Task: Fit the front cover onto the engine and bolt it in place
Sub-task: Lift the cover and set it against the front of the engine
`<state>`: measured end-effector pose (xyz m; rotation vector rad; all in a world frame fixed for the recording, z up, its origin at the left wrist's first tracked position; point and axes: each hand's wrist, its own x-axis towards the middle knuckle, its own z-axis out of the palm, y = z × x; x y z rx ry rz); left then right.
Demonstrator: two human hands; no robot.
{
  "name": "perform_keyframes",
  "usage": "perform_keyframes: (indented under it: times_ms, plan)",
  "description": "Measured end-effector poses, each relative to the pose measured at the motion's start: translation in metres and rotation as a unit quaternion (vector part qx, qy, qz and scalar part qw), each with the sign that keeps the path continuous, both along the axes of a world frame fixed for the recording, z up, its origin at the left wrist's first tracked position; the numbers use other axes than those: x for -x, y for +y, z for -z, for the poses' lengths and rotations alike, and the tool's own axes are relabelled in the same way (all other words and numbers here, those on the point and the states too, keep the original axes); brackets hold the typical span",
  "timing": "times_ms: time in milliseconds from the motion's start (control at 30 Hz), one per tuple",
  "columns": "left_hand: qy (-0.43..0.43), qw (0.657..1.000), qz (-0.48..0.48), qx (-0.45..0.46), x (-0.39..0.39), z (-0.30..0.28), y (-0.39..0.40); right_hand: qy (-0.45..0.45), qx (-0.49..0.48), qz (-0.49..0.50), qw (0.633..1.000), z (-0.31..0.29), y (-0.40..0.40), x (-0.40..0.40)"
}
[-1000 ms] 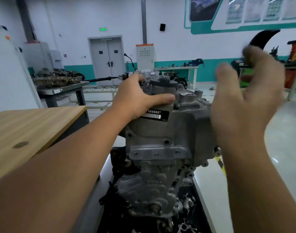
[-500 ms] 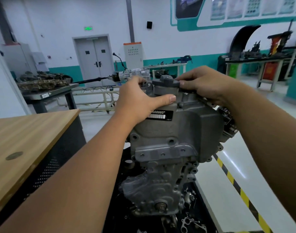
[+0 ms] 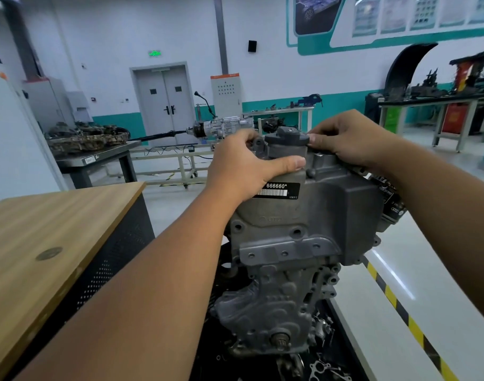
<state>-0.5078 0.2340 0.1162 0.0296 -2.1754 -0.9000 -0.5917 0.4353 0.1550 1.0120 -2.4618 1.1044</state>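
The grey front cover (image 3: 312, 215) stands upright against the front of the engine (image 3: 271, 306), with a black barcode label reading 666660 near its top. My left hand (image 3: 246, 169) grips the cover's upper left corner, thumb stretched across its face and fingers curled over the top edge. My right hand (image 3: 348, 141) grips the upper right edge, fingertips beside the black filler cap (image 3: 286, 136). The lower engine block with its crank end (image 3: 280, 339) shows below the cover.
A wooden-topped bench (image 3: 51, 232) with a perforated black side stands to my left. Loose metal parts (image 3: 326, 369) lie on the dark stand under the engine. A yellow-black floor stripe (image 3: 400, 312) runs along the right. Worktables and a gearbox sit farther back.
My right hand came down from the air onto the cover's upper right edge and now holds it. My left hand kept its grip. The view shifted slightly.
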Motion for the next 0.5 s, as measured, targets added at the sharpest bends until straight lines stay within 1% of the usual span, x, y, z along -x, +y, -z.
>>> perform_keyframes:
  times_ms: [67, 133, 167, 200, 233, 267, 300, 333, 367, 400, 433, 467, 500]
  plan:
    - [-0.004, 1.000, -0.005, 0.003, -0.001, -0.002, 0.000, -0.011, 0.000, -0.008, 1.000, -0.001, 0.000, -0.006]
    - [-0.007, 1.000, -0.007, 0.006, -0.001, -0.002, 0.000, -0.020, 0.012, 0.014, 1.000, 0.001, -0.002, -0.008]
    - [-0.004, 1.000, -0.007, 0.006, -0.002, -0.002, 0.000, -0.006, 0.043, 0.054, 0.998, 0.005, -0.001, -0.009]
    - [0.000, 1.000, -0.007, 0.004, -0.002, -0.001, 0.000, 0.019, 0.110, 0.119, 0.987, 0.010, 0.003, -0.012]
    - [0.004, 1.000, -0.009, 0.003, -0.002, 0.000, 0.000, 0.044, 0.215, 0.182, 0.958, 0.017, 0.008, -0.017]
    - [0.007, 1.000, -0.011, 0.002, -0.003, 0.001, 0.001, 0.074, 0.338, 0.221, 0.912, 0.029, 0.015, -0.027]
    - [0.009, 1.000, -0.011, 0.001, -0.003, 0.002, 0.002, 0.119, 0.442, 0.238, 0.857, 0.047, 0.019, -0.041]
    - [0.011, 1.000, -0.010, 0.000, -0.002, 0.001, 0.001, 0.164, 0.505, 0.236, 0.814, 0.072, 0.018, -0.058]
    - [0.012, 1.000, -0.008, -0.001, -0.002, 0.001, 0.001, 0.185, 0.526, 0.236, 0.796, 0.102, 0.015, -0.073]
    - [0.011, 1.000, -0.006, -0.003, -0.002, 0.001, 0.001, 0.166, 0.526, 0.233, 0.801, 0.136, 0.009, -0.085]
    - [0.012, 1.000, -0.003, -0.003, -0.002, 0.001, 0.002, 0.110, 0.519, 0.228, 0.816, 0.169, 0.002, -0.093]
    - [0.014, 1.000, -0.003, -0.002, -0.002, 0.001, 0.002, 0.043, 0.500, 0.232, 0.834, 0.193, -0.008, -0.099]
    - [0.014, 1.000, -0.005, 0.001, -0.002, 0.001, 0.002, -0.003, 0.468, 0.241, 0.850, 0.211, -0.016, -0.101]
